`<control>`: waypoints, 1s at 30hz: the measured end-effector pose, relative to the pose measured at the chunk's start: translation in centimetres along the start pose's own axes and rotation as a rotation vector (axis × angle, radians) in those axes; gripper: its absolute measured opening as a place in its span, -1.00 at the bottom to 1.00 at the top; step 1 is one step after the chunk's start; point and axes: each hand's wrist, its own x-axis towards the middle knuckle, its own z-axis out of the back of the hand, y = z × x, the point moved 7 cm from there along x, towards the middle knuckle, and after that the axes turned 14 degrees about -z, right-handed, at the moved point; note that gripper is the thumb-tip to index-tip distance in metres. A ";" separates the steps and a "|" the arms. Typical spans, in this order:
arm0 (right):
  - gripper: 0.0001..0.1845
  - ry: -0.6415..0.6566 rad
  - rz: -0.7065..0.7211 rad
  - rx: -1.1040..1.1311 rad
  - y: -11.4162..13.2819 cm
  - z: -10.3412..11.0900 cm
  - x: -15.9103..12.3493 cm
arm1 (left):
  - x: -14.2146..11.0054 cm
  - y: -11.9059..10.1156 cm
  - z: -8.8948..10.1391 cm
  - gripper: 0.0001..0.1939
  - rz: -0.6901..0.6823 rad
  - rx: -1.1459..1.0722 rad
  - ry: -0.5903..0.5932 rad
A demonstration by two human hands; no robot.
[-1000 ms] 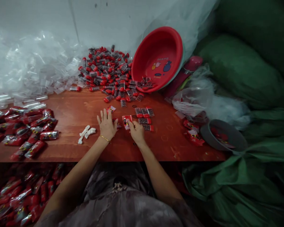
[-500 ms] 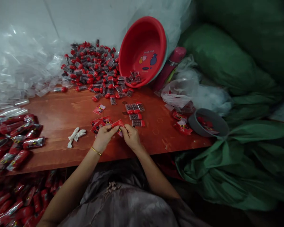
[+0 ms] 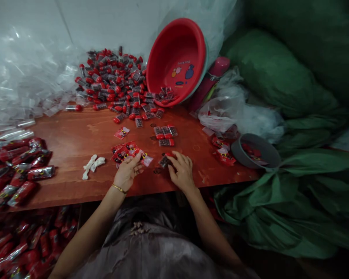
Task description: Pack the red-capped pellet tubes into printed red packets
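My left hand pinches a small red printed packet between thumb and fingers, its pale end pointing right. Beside and partly behind it, several like packets lie overlapped on the table. With its thumb and fingertips my right hand grips a small clear container with dark contents and a red cap, close to the tabletop. Farther back, several matching containers lie in a short row, with one more in front. A single loose red packet lies behind the overlapped ones.
A heap of red-capped containers leans toward a tilted red basin. Clear plastic sleeves and filled red packages occupy the left. White twisted scraps lie nearer. At right are a grey bowl and green sacks.
My hands have parted from the packet they both held. The left keeps it; the right has moved right and taken the nearest container from the group, drawing it toward me.
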 end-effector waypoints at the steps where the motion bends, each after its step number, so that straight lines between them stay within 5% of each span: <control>1: -0.66 -0.031 -0.071 0.000 -0.6 0.5 -0.3 | -0.1 0.2 0.0 -0.48 0.007 -0.015 0.003; 4: -0.58 0.016 -0.360 -0.097 -1.6 0.6 -0.6 | -0.4 0.7 -0.3 -0.48 0.014 -0.042 0.003; 7: -0.50 0.149 -0.492 -0.224 -0.5 -0.5 0.1 | -1.0 1.1 -0.9 -0.50 0.025 -0.057 0.026; 13: -0.66 0.229 -0.429 -0.100 1.5 -1.7 0.8 | -2.0 1.0 -0.6 -0.59 0.047 -0.080 0.034; 17: -0.69 0.275 -0.457 0.471 0.8 -0.3 -1.1 | -2.1 0.5 0.0 -0.55 -0.004 -0.045 0.028; 21: -0.68 0.469 -0.416 0.899 1.9 1.9 -2.8 | -1.9 0.2 -0.1 -0.52 -0.075 0.009 0.029; 30: -0.75 0.547 -0.389 0.962 3.6 1.6 -2.7 | -2.1 -1.0 -0.4 -0.65 -0.236 0.091 0.137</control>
